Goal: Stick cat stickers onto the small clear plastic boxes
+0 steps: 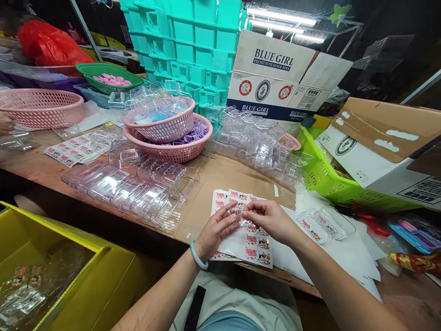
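My left hand (219, 226) and my right hand (270, 221) meet over white sticker sheets (259, 250) printed with cartoon cats and red lettering. Between their fingertips is a small clear plastic piece (239, 218), hard to make out against the print. The left fingers hold its near side, while the right thumb and forefinger pinch at its edge. Right of my right hand, clear plastic covers (313, 227) bearing cat stickers lie on white paper (322, 257). A row of clear plastic cases (127, 188) is lined up to the left of the sheets.
Stacked pink baskets (168, 149) hold clear and purple parts. Behind them rise turquoise crates (206, 50). More clear cases (262, 142) are heaped before a beer carton (275, 82). A green basket (334, 184) stands right; a yellow bin (103, 276) is lower left. Someone's hand (6, 123) shows far left.
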Tool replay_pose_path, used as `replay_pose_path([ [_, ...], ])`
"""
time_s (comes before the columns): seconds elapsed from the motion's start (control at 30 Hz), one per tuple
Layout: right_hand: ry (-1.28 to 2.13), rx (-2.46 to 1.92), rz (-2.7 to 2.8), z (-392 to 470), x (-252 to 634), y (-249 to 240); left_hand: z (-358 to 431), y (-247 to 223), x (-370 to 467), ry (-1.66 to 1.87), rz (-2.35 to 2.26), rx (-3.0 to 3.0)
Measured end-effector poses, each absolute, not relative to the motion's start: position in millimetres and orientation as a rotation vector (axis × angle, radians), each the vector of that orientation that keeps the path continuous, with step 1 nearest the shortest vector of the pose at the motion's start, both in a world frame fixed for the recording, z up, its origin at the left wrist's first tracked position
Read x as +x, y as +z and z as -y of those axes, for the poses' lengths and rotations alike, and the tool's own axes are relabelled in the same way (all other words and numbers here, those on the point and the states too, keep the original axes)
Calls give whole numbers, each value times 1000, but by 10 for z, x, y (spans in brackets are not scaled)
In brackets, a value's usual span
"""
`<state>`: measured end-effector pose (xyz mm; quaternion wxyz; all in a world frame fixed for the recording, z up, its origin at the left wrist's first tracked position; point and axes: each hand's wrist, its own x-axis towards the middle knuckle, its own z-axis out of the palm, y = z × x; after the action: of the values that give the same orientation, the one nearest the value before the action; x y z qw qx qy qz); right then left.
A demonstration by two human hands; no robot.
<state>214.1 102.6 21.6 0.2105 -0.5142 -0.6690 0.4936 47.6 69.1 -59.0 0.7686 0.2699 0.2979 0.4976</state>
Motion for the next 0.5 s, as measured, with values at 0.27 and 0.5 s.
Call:
replay_pose_path([
  [0.27,1290,-1432,1950,-1030,2146,193,-682,-574,473,1078,-648,610],
  [0.5,710,-1548,2111,-809,2028,134,-683,-590,539,1114,-733,719],
])
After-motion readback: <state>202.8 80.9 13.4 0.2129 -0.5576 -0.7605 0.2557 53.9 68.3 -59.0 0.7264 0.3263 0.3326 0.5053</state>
